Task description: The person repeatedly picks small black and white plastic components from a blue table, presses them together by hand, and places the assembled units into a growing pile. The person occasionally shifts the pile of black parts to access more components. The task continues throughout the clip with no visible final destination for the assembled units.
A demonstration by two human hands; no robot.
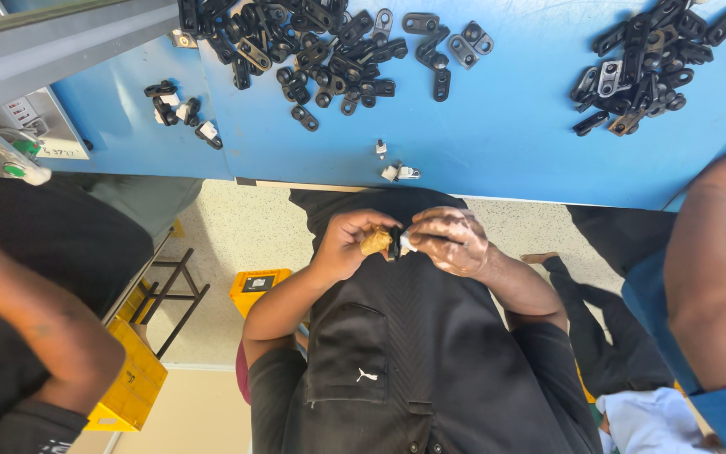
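Below the blue counter, I'm pinching a black clip between both hands, fitting it; next needs firm pressing, I judge.

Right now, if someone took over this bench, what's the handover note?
Left hand: pinching a tan piece at chest height.
Right hand: pinching a small black part against the tan piece.
Blue table: big heap of black brackets in the middle, second heap to the right, a few brackets with white pieces to the left, loose small white pieces near the front edge.
Done: one part in hand; the finished count cannot be told.
Left: both heaps look untouched.
Co-workers' arms on both sides.
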